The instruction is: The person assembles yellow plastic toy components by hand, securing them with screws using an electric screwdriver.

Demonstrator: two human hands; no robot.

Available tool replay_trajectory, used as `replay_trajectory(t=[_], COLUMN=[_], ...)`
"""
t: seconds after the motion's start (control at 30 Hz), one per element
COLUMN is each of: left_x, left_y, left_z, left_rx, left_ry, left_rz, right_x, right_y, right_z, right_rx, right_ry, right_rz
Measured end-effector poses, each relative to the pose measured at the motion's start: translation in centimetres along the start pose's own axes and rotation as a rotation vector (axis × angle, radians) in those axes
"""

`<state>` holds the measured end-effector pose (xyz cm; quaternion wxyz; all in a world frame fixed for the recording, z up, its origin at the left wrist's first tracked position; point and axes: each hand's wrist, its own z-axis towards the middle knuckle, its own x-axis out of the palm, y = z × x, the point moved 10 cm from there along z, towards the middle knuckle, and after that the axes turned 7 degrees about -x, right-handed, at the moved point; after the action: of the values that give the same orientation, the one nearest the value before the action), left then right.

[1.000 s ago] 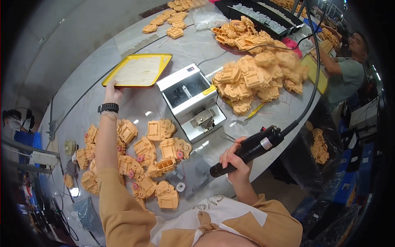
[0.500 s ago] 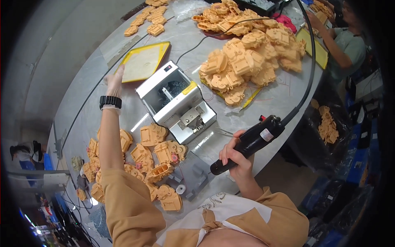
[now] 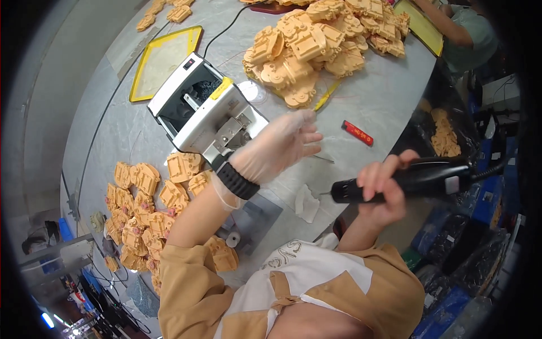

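Black screwdriver (image 3: 432,178) across table edge (image 3: 405,113), right fingers (image 3: 368,182) curled round it, empty left fingers (image 3: 311,137) slightly spread over bare tabletop (image 3: 372,107).

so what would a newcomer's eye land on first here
Probably the big heap of orange parts at the top centre of the view. Next, the black driver held in the right hand, right of centre. Then the gloved left hand, open beside the white machine near the middle.

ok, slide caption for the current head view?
Right hand holding a black power screwdriver, open gloved left hand near a white machine, orange parts heaped across the grey table.
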<state>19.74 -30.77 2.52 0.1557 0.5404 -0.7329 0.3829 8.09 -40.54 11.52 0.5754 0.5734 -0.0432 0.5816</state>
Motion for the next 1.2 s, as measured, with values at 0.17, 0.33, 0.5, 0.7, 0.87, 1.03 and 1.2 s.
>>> replay_trajectory(t=[0.17,0.33,0.5,0.7,0.87,1.03,1.2], left_x=[-5.0,-4.9,-6.5,-7.4,-8.0,-7.8,-10.4], left_y=[-0.9,-2.5,-2.3,-2.5,-3.4,-3.0,-4.0], left_z=[4.8,5.1,6.0,5.1,5.5,5.0,7.0], left_rx=[0.281,0.406,0.346,0.312,0.333,0.270,0.403], left_ry=[-0.231,-0.344,-0.487,-0.728,-0.713,-0.818,-0.780], left_rz=[-0.053,-0.061,-0.170,0.088,0.293,0.050,-0.039], right_x=[-2.5,-3.1,-3.0,-2.5,-2.6,-2.7,-2.0], right_y=[3.5,3.5,2.5,2.3,1.7,2.3,1.9], right_z=[2.0,1.5,1.2,0.7,0.8,0.9,0.4], right_rx=[-0.140,-0.130,-0.055,-0.024,0.009,0.022,0.055], right_ry=[-0.066,-0.084,-0.092,-0.071,-0.087,-0.101,-0.042], right_rz=[-0.059,-0.081,-0.032,-0.015,0.009,0.062,0.042])
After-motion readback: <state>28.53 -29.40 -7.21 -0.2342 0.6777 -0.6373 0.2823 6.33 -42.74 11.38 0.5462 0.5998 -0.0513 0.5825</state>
